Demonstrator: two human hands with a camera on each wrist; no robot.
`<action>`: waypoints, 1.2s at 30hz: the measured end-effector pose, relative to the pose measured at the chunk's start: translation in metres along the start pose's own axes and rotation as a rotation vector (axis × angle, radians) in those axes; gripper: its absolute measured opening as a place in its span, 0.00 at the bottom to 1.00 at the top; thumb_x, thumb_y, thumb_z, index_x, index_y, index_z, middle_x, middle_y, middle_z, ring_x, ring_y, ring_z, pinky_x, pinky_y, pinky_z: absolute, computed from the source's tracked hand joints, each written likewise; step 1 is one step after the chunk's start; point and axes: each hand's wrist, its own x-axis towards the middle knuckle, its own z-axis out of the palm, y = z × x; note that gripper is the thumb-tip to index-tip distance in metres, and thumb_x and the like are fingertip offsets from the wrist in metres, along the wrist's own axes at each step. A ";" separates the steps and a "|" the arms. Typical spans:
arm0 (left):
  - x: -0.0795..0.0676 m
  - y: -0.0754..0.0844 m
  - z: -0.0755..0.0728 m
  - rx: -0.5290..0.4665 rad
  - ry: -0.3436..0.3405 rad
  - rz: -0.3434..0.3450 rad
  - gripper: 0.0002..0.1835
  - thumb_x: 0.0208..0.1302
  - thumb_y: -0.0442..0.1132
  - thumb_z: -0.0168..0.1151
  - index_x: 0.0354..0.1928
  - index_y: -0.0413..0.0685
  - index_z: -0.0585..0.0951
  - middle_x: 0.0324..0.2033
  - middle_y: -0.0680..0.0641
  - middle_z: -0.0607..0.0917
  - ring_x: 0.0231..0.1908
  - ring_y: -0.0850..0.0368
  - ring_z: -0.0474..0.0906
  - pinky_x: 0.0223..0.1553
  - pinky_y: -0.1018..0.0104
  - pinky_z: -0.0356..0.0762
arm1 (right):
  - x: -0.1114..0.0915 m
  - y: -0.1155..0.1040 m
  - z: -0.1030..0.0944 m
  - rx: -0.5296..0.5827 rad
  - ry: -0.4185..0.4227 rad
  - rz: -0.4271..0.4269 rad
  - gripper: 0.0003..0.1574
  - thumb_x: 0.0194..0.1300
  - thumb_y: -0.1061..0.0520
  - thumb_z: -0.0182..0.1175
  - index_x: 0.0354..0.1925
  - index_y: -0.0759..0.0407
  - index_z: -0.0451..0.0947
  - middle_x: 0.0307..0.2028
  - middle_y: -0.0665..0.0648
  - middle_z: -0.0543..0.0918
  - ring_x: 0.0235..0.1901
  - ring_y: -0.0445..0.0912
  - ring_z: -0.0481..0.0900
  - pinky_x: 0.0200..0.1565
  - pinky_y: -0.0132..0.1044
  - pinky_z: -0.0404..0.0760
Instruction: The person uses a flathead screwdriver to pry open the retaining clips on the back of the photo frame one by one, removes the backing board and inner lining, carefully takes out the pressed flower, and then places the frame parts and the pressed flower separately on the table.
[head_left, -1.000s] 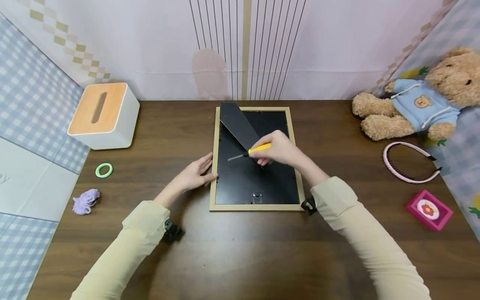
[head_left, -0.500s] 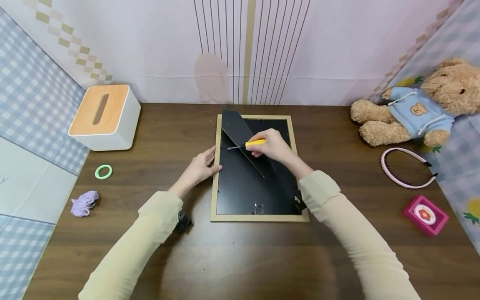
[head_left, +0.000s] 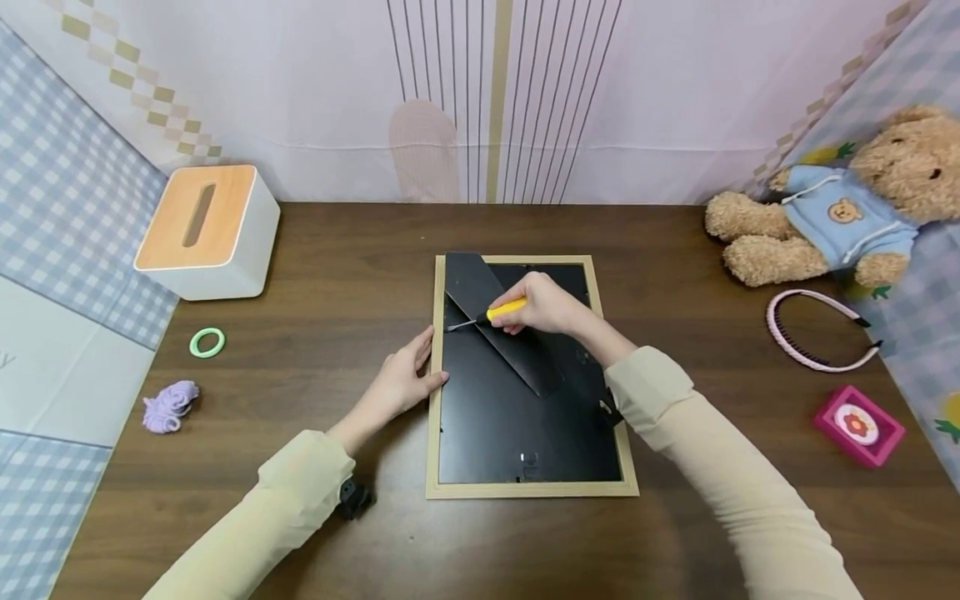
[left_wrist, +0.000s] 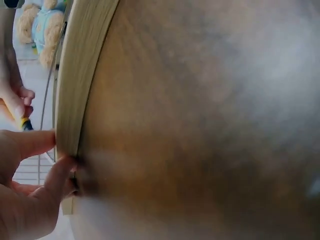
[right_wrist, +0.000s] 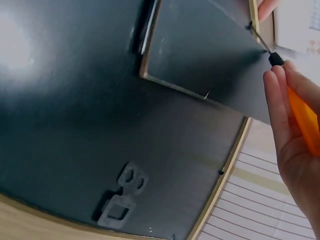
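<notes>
A picture frame (head_left: 532,491) lies face down, its light wooden rim around a black backing board (head_left: 487,442). A black easel leg (head_left: 517,358) slants across the board. My left hand (head_left: 401,379) grips the frame's left edge, thumb over the rim; the left wrist view shows the fingertips (left_wrist: 62,165) at the edge. In my right hand (head_left: 547,304) is a small screwdriver (head_left: 504,312) with a yellow handle, pinched between thumb and fingers. Its thin metal shaft (right_wrist: 261,40) points left, tip at the rim's inner side beside a small dark tab (right_wrist: 250,25).
On the left stand a tissue box (head_left: 202,225), a green ring (head_left: 207,342) and a purple bundle (head_left: 169,406). At right are a teddy bear (head_left: 847,208), a pink headband (head_left: 787,342) and a magenta box (head_left: 858,425). A metal hanger (right_wrist: 125,195) sits on the backing board.
The frame has slid toward me along the table, with both hands over it. The screwdriver tip has shifted left to the frame's inner edge.
</notes>
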 end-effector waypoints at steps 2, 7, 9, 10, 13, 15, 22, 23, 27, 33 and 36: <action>0.003 0.000 -0.004 -0.003 -0.023 -0.001 0.44 0.59 0.36 0.63 0.71 0.36 0.49 0.66 0.35 0.60 0.66 0.47 0.61 0.65 0.57 0.61 | 0.000 0.001 -0.001 0.005 -0.020 -0.010 0.16 0.57 0.60 0.64 0.44 0.66 0.82 0.38 0.64 0.86 0.29 0.46 0.85 0.35 0.38 0.85; 0.023 0.001 -0.012 -0.056 -0.033 0.012 0.45 0.58 0.36 0.64 0.71 0.37 0.48 0.67 0.34 0.58 0.67 0.46 0.59 0.62 0.59 0.65 | -0.001 -0.002 -0.006 -0.040 -0.040 -0.053 0.15 0.57 0.61 0.64 0.43 0.66 0.82 0.37 0.63 0.86 0.29 0.47 0.85 0.34 0.37 0.85; 0.028 0.001 -0.013 -0.046 -0.028 0.016 0.44 0.59 0.35 0.63 0.71 0.38 0.48 0.67 0.35 0.58 0.67 0.46 0.59 0.61 0.59 0.67 | -0.001 -0.004 -0.007 -0.058 -0.045 -0.072 0.14 0.57 0.61 0.64 0.42 0.66 0.83 0.37 0.63 0.86 0.29 0.47 0.85 0.33 0.36 0.84; 0.029 0.001 -0.014 -0.033 -0.028 0.014 0.44 0.59 0.35 0.63 0.71 0.39 0.48 0.67 0.35 0.58 0.67 0.47 0.59 0.61 0.59 0.67 | -0.001 -0.005 -0.008 -0.060 -0.046 -0.075 0.14 0.57 0.61 0.64 0.42 0.67 0.83 0.36 0.64 0.86 0.29 0.47 0.85 0.33 0.36 0.84; 0.029 0.000 -0.014 -0.003 -0.036 0.002 0.44 0.59 0.37 0.63 0.72 0.42 0.48 0.68 0.38 0.58 0.67 0.49 0.59 0.64 0.59 0.64 | 0.001 -0.004 -0.008 -0.040 -0.064 -0.065 0.15 0.57 0.60 0.64 0.43 0.66 0.83 0.37 0.63 0.86 0.29 0.46 0.85 0.34 0.36 0.84; 0.028 -0.001 -0.015 -0.009 -0.037 0.003 0.44 0.60 0.37 0.63 0.72 0.42 0.48 0.68 0.39 0.57 0.67 0.50 0.58 0.65 0.58 0.62 | 0.003 -0.001 -0.008 -0.013 -0.076 -0.053 0.15 0.57 0.60 0.64 0.43 0.66 0.82 0.37 0.63 0.86 0.29 0.46 0.85 0.34 0.37 0.85; 0.027 -0.003 -0.013 -0.077 -0.038 -0.001 0.44 0.59 0.36 0.63 0.72 0.44 0.49 0.69 0.39 0.58 0.68 0.50 0.58 0.66 0.57 0.60 | 0.014 0.013 -0.009 0.079 -0.107 -0.039 0.15 0.57 0.61 0.64 0.44 0.67 0.82 0.37 0.65 0.86 0.28 0.44 0.85 0.34 0.38 0.85; 0.027 -0.004 -0.013 -0.074 -0.039 -0.005 0.44 0.59 0.36 0.63 0.72 0.44 0.49 0.69 0.40 0.58 0.68 0.50 0.58 0.66 0.57 0.60 | 0.015 0.015 -0.008 0.094 -0.108 -0.036 0.15 0.57 0.61 0.64 0.44 0.67 0.82 0.37 0.65 0.86 0.27 0.44 0.85 0.34 0.38 0.85; 0.026 -0.004 -0.011 -0.071 -0.038 -0.010 0.44 0.59 0.36 0.64 0.72 0.44 0.49 0.68 0.39 0.58 0.67 0.50 0.59 0.67 0.57 0.59 | 0.015 0.019 -0.005 0.146 -0.102 -0.037 0.16 0.57 0.61 0.64 0.44 0.69 0.82 0.36 0.65 0.86 0.27 0.43 0.85 0.34 0.38 0.85; 0.028 -0.003 -0.011 -0.049 -0.021 0.000 0.44 0.58 0.37 0.64 0.72 0.42 0.50 0.68 0.39 0.59 0.67 0.50 0.60 0.67 0.58 0.58 | 0.016 0.007 -0.001 0.132 -0.060 -0.042 0.14 0.57 0.60 0.65 0.40 0.68 0.83 0.31 0.63 0.87 0.26 0.44 0.86 0.33 0.38 0.85; 0.028 -0.003 -0.012 -0.032 -0.014 0.006 0.44 0.58 0.36 0.64 0.71 0.41 0.51 0.67 0.38 0.60 0.66 0.49 0.60 0.67 0.57 0.58 | 0.016 -0.002 0.000 0.112 -0.043 -0.034 0.13 0.56 0.60 0.65 0.39 0.68 0.83 0.31 0.63 0.87 0.26 0.46 0.86 0.33 0.38 0.85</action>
